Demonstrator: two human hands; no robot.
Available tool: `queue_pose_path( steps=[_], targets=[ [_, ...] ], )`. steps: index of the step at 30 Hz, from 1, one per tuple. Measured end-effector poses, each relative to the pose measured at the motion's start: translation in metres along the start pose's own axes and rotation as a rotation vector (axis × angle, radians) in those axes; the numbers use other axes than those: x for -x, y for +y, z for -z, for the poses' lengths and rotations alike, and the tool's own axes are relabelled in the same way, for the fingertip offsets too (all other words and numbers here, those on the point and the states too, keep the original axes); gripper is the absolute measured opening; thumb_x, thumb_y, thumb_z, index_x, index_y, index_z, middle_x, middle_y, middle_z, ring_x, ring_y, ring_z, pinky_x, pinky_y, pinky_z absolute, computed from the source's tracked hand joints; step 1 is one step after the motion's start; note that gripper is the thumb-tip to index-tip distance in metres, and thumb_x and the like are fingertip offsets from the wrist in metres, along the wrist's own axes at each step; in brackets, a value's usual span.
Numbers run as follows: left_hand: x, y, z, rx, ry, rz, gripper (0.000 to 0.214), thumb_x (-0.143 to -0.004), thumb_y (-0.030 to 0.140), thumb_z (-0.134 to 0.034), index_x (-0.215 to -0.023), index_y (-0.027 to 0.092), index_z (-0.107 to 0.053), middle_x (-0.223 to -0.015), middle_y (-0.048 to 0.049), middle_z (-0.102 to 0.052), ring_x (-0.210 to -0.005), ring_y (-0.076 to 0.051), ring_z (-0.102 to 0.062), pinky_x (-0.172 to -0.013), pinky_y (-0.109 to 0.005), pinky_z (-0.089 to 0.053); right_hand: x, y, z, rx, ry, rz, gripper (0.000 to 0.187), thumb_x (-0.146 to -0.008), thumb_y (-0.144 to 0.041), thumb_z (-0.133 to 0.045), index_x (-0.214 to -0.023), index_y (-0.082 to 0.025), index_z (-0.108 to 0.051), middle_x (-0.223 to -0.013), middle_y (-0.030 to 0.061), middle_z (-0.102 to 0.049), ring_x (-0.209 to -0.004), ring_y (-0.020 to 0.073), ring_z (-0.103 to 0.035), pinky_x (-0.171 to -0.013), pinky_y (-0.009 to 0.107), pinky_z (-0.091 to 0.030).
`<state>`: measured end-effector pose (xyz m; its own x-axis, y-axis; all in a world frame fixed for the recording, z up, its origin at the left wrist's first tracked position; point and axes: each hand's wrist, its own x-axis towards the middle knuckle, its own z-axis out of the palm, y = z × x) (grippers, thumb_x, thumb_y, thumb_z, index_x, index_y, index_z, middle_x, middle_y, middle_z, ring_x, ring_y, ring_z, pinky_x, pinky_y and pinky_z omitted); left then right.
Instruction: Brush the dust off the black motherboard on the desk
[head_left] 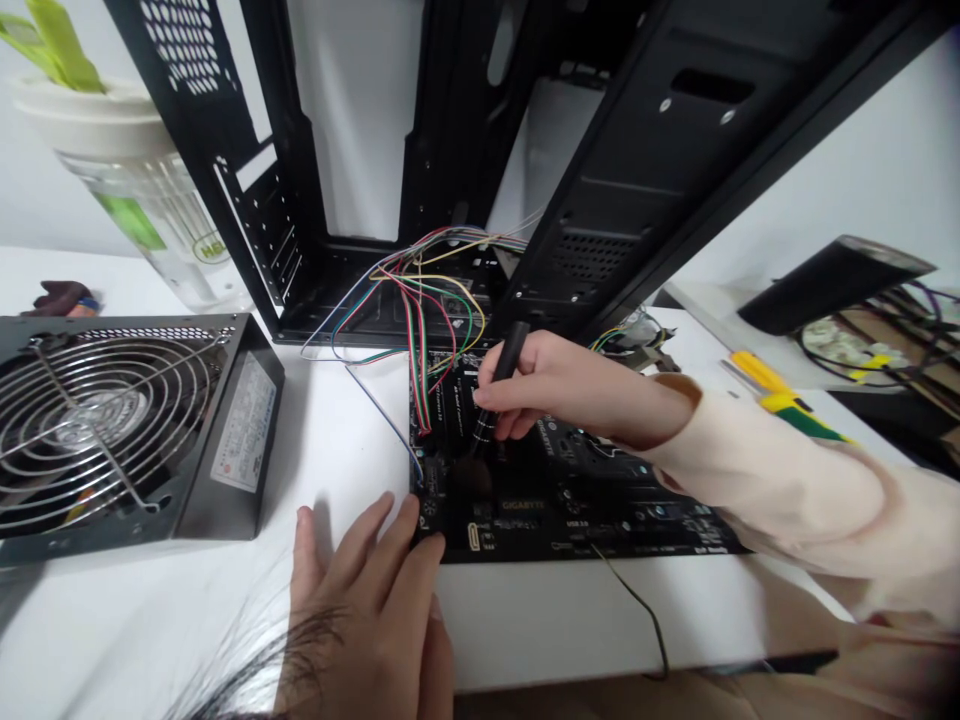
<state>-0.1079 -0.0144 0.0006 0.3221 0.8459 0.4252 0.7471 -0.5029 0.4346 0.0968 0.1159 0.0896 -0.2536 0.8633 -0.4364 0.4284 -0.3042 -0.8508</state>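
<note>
Black plastic makes up the slim brush (511,355) that the person's right hand (532,380) has closed around, gripped like a pen. Its dark bristles point down at the circuit board (540,490), though from where I'm standing I can't tell how hard they press. That board lies flat on the counter (547,620), just in front of the open computer case (600,190). The left hand (367,610) rests palm down at the board's near left corner, fingers spread and gripping nothing.

What bothers me is the wiring. A striped ribbon (418,375) drops onto the board right beside the brush, so one wide sideways stroke could catch it and tug at its end. The thin blue wire (379,405) slants down close to the left fingertips, and a shift of that hand might drag it. If the corner weren't steadied, a firm push would likely slide the board and pull those leads tight against the case. Near the front, a loose dark wire (641,603) trails toward the counter's edge, where a sleeve or lap could snag it. Scrubbing too hard might also bend some small part.
</note>
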Motion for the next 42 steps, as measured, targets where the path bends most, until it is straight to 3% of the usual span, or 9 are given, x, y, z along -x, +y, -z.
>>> queue_pose_path(
  steps=[7,14,21,29,35,42],
  targets=[
    [0.0,0.0,0.0,0.01,-0.007,0.0,0.029,-0.084,0.021,-0.046,-0.108,0.026,-0.062,-0.125,0.0008,-0.065,-0.121,-0.022,-0.054,-0.12,-0.049,-0.003,-0.002,-0.009,-0.007,0.122,0.063,0.007,0.013,-0.077,-0.011,-0.068,-0.069,-0.013,-0.058,-0.052,-0.0002,-0.062,-0.049,0.0095,-0.063,-0.044,0.013,-0.051],
    [-0.001,0.002,-0.002,0.007,0.036,0.002,0.029,-0.084,0.02,-0.044,-0.107,0.024,-0.062,-0.123,-0.0006,-0.066,-0.12,-0.022,-0.055,-0.119,-0.049,-0.005,-0.004,-0.011,-0.009,0.238,0.143,0.062,0.016,-0.076,-0.013,-0.068,-0.065,-0.015,-0.056,-0.05,0.0,-0.061,-0.047,0.0119,-0.061,-0.04,0.017,-0.049],
    [0.0,0.002,-0.002,0.024,0.026,0.014,0.03,-0.084,0.021,-0.045,-0.109,0.026,-0.061,-0.124,0.0019,-0.065,-0.121,-0.021,-0.054,-0.12,-0.049,-0.004,-0.014,-0.007,-0.001,0.375,0.248,0.313,0.013,-0.074,-0.018,-0.068,-0.066,-0.014,-0.06,-0.055,0.0021,-0.063,-0.051,0.0142,-0.062,-0.047,0.022,-0.049],
    [0.0,-0.008,0.006,-0.077,-0.097,-0.113,0.038,-0.082,0.024,-0.054,-0.12,0.028,-0.055,-0.131,0.0034,-0.06,-0.124,-0.02,-0.053,-0.12,-0.039,0.006,-0.022,-0.006,0.003,0.483,0.291,0.349,0.018,-0.075,-0.027,-0.068,-0.067,-0.013,-0.061,-0.054,0.0012,-0.063,-0.052,0.0149,-0.062,-0.048,0.022,-0.041],
    [-0.001,-0.008,0.005,-0.09,-0.089,-0.108,0.039,-0.08,0.02,-0.051,-0.119,0.026,-0.055,-0.131,0.0012,-0.061,-0.123,-0.022,-0.052,-0.119,-0.043,0.004,-0.025,-0.01,0.001,0.696,0.448,0.433,0.027,-0.075,-0.027,-0.069,-0.056,-0.013,-0.055,-0.049,-0.0025,-0.053,-0.048,0.0071,-0.045,-0.052,0.023,-0.031],
    [0.0,-0.007,0.003,-0.06,-0.056,-0.067,0.034,-0.083,0.022,-0.05,-0.116,0.029,-0.056,-0.13,0.004,-0.062,-0.123,-0.02,-0.053,-0.12,-0.044,0.002,-0.03,-0.011,0.001,0.743,0.505,0.522,0.037,-0.072,-0.024,-0.07,-0.051,-0.016,-0.04,-0.046,-0.0074,-0.039,-0.047,0.0048,-0.033,-0.054,0.023,-0.027]
  ],
)
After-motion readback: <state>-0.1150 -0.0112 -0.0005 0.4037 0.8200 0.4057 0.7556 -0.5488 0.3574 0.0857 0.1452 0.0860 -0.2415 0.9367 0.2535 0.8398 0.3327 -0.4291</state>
